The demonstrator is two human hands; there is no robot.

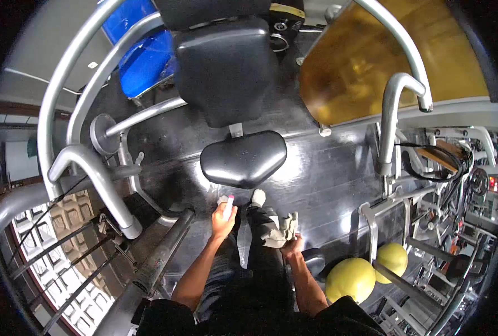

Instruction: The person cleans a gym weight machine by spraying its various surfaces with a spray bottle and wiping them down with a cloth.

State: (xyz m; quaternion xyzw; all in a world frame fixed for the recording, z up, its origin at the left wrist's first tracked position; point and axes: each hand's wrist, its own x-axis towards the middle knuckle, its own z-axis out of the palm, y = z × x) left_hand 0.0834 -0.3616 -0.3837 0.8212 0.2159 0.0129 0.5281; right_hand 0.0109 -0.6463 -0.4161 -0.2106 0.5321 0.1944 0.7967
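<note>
My left hand (pixel 222 225) is closed around a small white bottle (pixel 228 208) with a pink top, held upright in front of my legs. In my right hand (pixel 294 246) is a crumpled, pale grey cloth (pixel 280 234); its folds cover most of my fingers. Both hands are just short of the black padded seat (pixel 243 159) of an exercise machine, and neither touches it. Beyond the seat rises the machine's black backrest (pixel 226 73).
Curved metal bars (pixel 100 185) flank me on the left, and another handle (pixel 392 112) hangs at right. Two yellow balls (pixel 350 280) are at lower right beside a metal rack (pixel 386 204). A blue seat (pixel 145 64) and an amber panel (pixel 394 61) stand farther back.
</note>
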